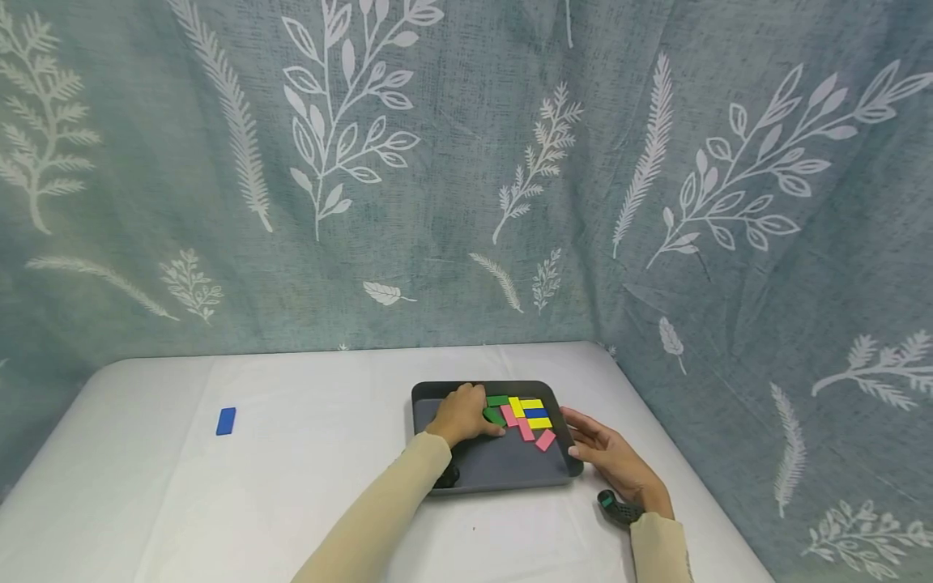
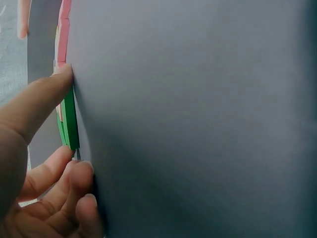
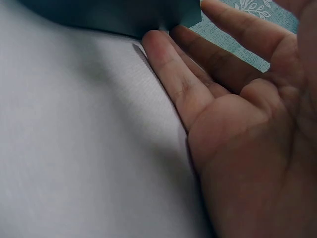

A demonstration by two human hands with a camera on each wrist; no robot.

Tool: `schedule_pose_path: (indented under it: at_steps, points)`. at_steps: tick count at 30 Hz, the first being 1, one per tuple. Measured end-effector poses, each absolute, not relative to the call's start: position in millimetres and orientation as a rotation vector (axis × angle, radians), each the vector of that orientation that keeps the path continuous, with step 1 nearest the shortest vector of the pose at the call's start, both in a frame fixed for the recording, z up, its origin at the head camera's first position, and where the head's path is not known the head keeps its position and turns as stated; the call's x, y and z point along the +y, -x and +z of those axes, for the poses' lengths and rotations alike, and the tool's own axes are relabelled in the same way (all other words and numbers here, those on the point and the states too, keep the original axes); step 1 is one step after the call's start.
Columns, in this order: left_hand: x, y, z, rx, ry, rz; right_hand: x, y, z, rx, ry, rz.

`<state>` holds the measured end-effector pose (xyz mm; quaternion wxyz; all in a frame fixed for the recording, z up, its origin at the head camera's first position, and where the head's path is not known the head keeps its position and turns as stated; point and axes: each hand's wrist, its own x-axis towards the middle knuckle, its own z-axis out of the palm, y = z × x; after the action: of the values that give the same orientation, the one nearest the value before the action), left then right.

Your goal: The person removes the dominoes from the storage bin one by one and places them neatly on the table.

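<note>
A dark grey tray [image 1: 503, 478] holds several flat rectangular blocks in its upper right part. My left hand [image 1: 461, 417] reaches into the tray and pinches a green block [image 2: 72, 121] between thumb and fingertips, at the left end of the group. Another green block [image 1: 497, 401] lies just behind it. Beside these sit pink blocks [image 1: 526, 429], yellow blocks [image 1: 539, 423] and a blue block [image 1: 535, 413]. At the tray's right side rests my right hand [image 1: 615, 461], its fingers loosely extended against the outer wall [image 3: 114, 20] and its thumb near the front corner.
A single blue block [image 1: 226, 421] lies apart on the white table [image 1: 291, 486], far left of the tray. One pink block [image 1: 545, 440] lies askew near the tray's right wall. A leaf-patterned curtain [image 1: 452, 186] hangs behind the table and along its right side.
</note>
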<state>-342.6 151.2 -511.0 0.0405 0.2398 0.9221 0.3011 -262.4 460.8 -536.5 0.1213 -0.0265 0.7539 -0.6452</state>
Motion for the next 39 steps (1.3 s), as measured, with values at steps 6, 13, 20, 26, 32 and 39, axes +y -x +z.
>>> schedule_pose_path:
  at_steps: [6, 13, 20, 26, 32, 39]
  points:
    - [151.8, 343.6, -513.0, 2.850, -0.747, 0.918, 460.4, 262.3, -535.8, 2.203, 0.084, -1.886]
    - [148.8, 347.5, -516.0, 2.786, -0.779, 0.978, 461.6, 261.4, -536.8, 2.212, 0.123, -1.869]
    - [142.3, 350.9, -517.4, 2.656, -0.749, 1.147, 462.0, 260.5, -535.8, 2.195, 0.131, -1.883]
    - [141.9, 350.8, -519.5, 2.659, -0.718, 1.184, 460.7, 260.4, -536.0, 2.190, 0.114, -1.890]
    - [141.5, 351.4, -519.8, 2.666, -0.682, 1.190, 460.3, 262.3, -537.1, 2.197, 0.112, -1.892]
    - [140.6, 352.6, -520.6, 2.649, -0.699, 1.206, 460.1, 261.2, -536.0, 2.193, 0.104, -1.897]
